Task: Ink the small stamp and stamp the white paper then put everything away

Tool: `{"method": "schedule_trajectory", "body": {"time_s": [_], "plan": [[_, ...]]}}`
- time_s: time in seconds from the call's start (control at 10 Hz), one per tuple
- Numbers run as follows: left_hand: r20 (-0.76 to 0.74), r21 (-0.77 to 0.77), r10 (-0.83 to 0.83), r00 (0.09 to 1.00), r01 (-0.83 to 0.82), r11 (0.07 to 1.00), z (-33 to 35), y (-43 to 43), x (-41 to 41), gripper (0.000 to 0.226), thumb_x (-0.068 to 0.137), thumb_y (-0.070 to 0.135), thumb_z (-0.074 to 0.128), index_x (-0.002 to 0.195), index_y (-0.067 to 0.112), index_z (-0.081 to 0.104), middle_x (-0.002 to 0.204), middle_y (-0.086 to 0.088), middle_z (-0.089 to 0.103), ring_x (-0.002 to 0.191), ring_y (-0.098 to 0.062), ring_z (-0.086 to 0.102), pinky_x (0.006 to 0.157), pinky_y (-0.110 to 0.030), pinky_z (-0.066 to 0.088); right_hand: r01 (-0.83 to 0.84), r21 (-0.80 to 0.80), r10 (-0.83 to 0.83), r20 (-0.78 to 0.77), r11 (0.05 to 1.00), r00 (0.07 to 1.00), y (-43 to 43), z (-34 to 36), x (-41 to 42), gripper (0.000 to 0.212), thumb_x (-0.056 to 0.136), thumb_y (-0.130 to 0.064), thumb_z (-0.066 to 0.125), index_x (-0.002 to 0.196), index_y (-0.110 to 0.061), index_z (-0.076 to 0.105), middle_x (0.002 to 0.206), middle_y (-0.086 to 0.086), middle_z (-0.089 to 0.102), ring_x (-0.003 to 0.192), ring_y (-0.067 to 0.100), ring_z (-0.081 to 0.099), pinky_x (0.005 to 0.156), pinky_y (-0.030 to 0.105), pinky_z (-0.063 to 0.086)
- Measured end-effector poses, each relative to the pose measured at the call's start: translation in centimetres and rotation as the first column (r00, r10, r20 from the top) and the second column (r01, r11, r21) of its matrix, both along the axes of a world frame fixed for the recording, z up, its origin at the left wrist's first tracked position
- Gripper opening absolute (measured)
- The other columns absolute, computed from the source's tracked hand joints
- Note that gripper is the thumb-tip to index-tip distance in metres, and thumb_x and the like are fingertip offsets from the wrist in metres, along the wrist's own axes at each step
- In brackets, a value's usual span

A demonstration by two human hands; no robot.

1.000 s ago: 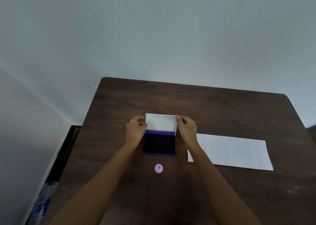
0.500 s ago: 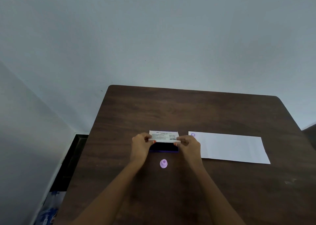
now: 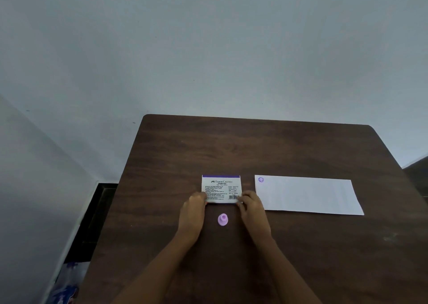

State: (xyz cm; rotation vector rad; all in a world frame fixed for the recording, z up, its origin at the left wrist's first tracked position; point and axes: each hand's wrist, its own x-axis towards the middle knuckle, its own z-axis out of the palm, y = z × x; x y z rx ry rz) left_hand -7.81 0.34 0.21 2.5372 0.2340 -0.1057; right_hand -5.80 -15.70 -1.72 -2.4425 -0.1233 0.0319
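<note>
The ink pad (image 3: 221,189) lies shut on the dark wooden table (image 3: 254,146), its white printed lid facing up. My left hand (image 3: 193,210) grips its near left corner and my right hand (image 3: 251,205) grips its near right corner. The small purple stamp (image 3: 222,219) stands upright on the table between my wrists, just in front of the pad. The white paper (image 3: 308,195) lies flat to the right of the pad, with a purple stamp mark (image 3: 261,179) in its far left corner.
A pale wall rises behind the table. To the left of the table is a dark gap (image 3: 92,220) down to the floor, with a plastic-wrapped item (image 3: 67,285) at the bottom left.
The pad's lid was upright and open a second ago; both hands folded it down, and it now lies flat and shut. The view has shifted slightly.
</note>
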Motion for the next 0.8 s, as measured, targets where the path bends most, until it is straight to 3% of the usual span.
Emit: {"method": "schedule_trajectory", "body": {"time_s": [0.2,0.3,0.4,0.5,0.6,0.7,0.8], "plan": [[-0.019,0.199,-0.06,0.998,0.062,0.978,-0.3,-0.3,0.0,0.02,0.096,0.022,0.04,0.101,0.009,0.055,0.112,-0.007,0.058,0.097,-0.021,0.057,0.075,-0.033,0.048,-0.04,-0.185,0.064,0.128,0.982,0.99,0.2,0.1,-1.1,0.014,0.087,-0.01,0.054,0.095,-0.002,0.063,0.111,0.016,0.06,0.1,0.027,0.056,0.079,0.035,0.05],[0.059,0.292,-0.056,0.997,0.036,0.956,-0.3,-0.7,0.3,0.027,0.095,0.03,0.04,0.108,0.014,0.057,0.123,-0.001,0.054,0.11,-0.016,0.05,0.088,-0.028,0.043,-0.044,-0.225,0.07,0.108,0.973,0.992,0.1,0.5,-0.7,0.02,0.09,-0.018,0.05,0.101,-0.006,0.062,0.115,0.011,0.059,0.104,0.021,0.054,0.087,0.032,0.048],[0.107,0.312,-0.082,0.991,0.045,0.949,0.4,-1.1,1.4,0.036,0.096,0.029,0.04,0.127,0.014,0.046,0.143,-0.005,0.04,0.132,-0.019,0.034,0.11,-0.032,0.026,-0.004,-0.208,0.025,0.096,0.978,0.995,-0.1,1.4,0.4,0.029,0.092,-0.026,0.045,0.116,-0.013,0.053,0.127,0.007,0.054,0.117,0.019,0.048,0.1,0.031,0.038],[0.184,0.313,-0.137,0.973,0.074,0.947,2.4,-1.9,3.5,0.054,0.097,0.033,0.035,0.144,0.013,0.016,0.156,-0.009,0.01,0.143,-0.021,0.007,0.115,-0.034,0.003,0.003,-0.281,0.044,0.163,0.96,0.986,-0.1,3.2,2.1,0.042,0.093,-0.029,0.041,0.133,-0.014,0.036,0.142,0.008,0.042,0.134,0.023,0.033,0.115,0.038,0.018],[0.33,0.3,-0.153,0.931,0.05,0.953,5.8,-3.3,5.9,0.058,0.099,0.035,0.028,0.144,0.01,0.002,0.156,-0.01,0.0,0.142,-0.022,-0.003,0.111,-0.031,-0.008,0.048,-0.357,0.082,0.341,0.933,0.936,0.1,6.7,4.0,0.048,0.097,-0.033,0.018,0.137,-0.01,0.027,0.149,0.008,0.028,0.141,0.022,0.014,0.115,0.042,-0.009],[0.495,0.287,-0.134,0.858,-0.017,0.958,10.3,-5.2,9.0,0.059,0.098,0.035,0.026,0.142,0.009,-0.005,0.154,-0.01,-0.005,0.138,-0.023,-0.012,0.11,-0.034,-0.009,0.092,-0.305,0.078,0.5,0.948,0.862,-0.1,11.4,7.1,0.061,0.092,-0.041,-0.004,0.139,-0.008,0.018,0.147,0.006,0.009,0.136,0.004,-0.022,0.109,0.032,-0.019],[0.545,0.356,-0.158,0.823,-0.057,0.933,15.1,-7.0,11.6,0.056,0.095,0.042,0.006,0.135,0.013,-0.022,0.146,-0.005,-0.025,0.132,-0.021,-0.025,0.107,-0.03,-0.02,0.108,-0.295,0.063,0.516,0.949,0.854,-0.9,16.4,10.0,0.052,0.097,-0.035,0.019,0.139,-0.012,-0.001,0.149,0.004,-0.006,0.138,0.017,-0.016,0.107,0.028,-0.025]]}}
